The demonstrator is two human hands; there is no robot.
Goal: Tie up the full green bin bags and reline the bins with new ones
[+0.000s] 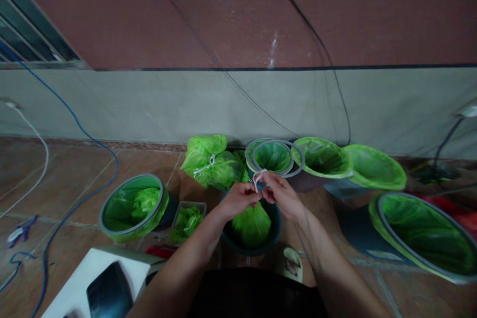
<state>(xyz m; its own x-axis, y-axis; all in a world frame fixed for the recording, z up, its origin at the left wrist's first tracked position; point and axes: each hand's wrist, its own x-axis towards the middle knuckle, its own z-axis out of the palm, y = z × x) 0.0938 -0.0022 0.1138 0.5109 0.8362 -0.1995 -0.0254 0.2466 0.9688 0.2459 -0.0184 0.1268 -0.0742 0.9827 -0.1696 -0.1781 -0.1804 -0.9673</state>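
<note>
My left hand (238, 198) and my right hand (281, 195) meet over a dark round bin (274, 236) that holds a bulging green plastic bag (251, 226). Both hands pinch a thin white string (258, 177) at the top of that bag, fingers closed on it. Just behind my hands lies a tied green bag (212, 161) with a white string knot. A grey-rimmed bin with a green liner (274, 156) stands right behind the string.
Several green-lined bins stand around: one at left (132, 206), a small square one (186, 218), two at back right (324, 159), (374, 166), a large one at right (425, 233). Blue cable (85, 134) and white cable (37, 139) cross the tiled floor. A white box (100, 283) lies near left.
</note>
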